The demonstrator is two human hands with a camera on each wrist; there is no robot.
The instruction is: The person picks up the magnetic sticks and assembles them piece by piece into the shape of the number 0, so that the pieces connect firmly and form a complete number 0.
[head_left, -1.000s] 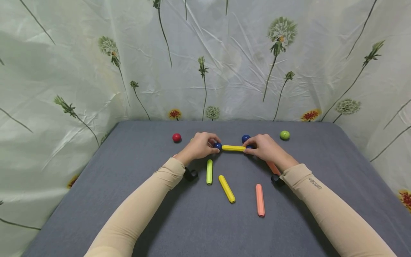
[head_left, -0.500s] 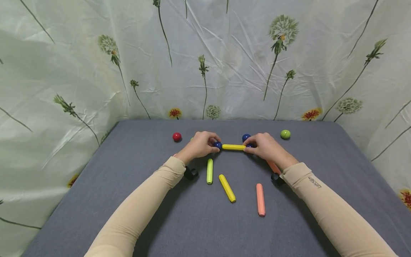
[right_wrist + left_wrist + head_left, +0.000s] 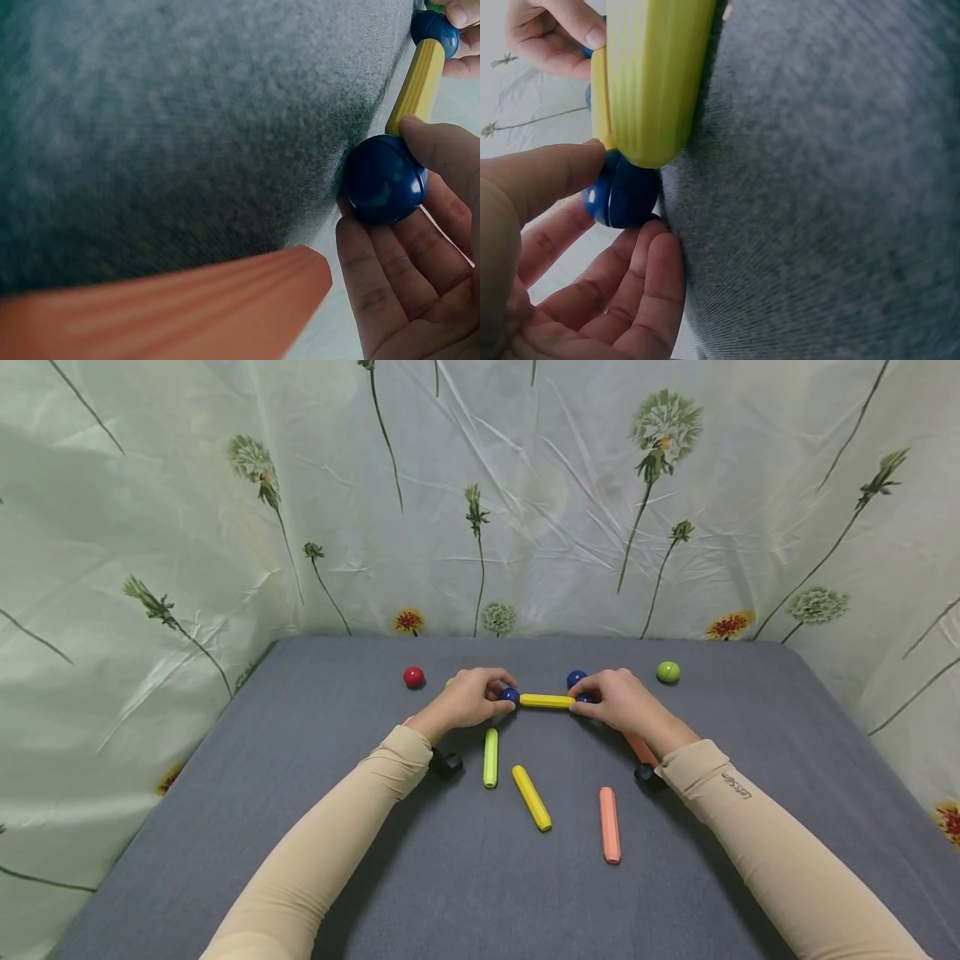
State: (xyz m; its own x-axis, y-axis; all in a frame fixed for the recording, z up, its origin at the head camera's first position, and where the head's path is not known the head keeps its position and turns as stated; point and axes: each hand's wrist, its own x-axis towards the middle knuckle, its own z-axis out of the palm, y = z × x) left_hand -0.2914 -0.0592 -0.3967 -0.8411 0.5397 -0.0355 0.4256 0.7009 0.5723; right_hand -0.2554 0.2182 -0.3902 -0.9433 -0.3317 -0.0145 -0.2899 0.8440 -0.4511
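A yellow ribbed stick (image 3: 546, 701) lies crosswise between my two hands, with a blue ball at each end. My left hand (image 3: 472, 697) pinches the left blue ball (image 3: 634, 195) between thumb and fingers; the thumb tip is at the joint with the stick. At the other end, my right hand (image 3: 621, 700) grips the right blue ball (image 3: 382, 181) the same way, its thumb reaching onto the stick. A third blue ball (image 3: 577, 679) sits just behind my right fingertips. In the head view, fingers partly hide both held balls.
A red ball (image 3: 413, 677) lies left, a green ball (image 3: 668, 672) right. Nearer me are a yellow-green stick (image 3: 491, 758), another yellow stick (image 3: 532, 798) and a coral stick (image 3: 610, 825). An orange stick (image 3: 187, 307) lies under my right wrist. Flowered cloth (image 3: 555, 527) hangs behind the table.
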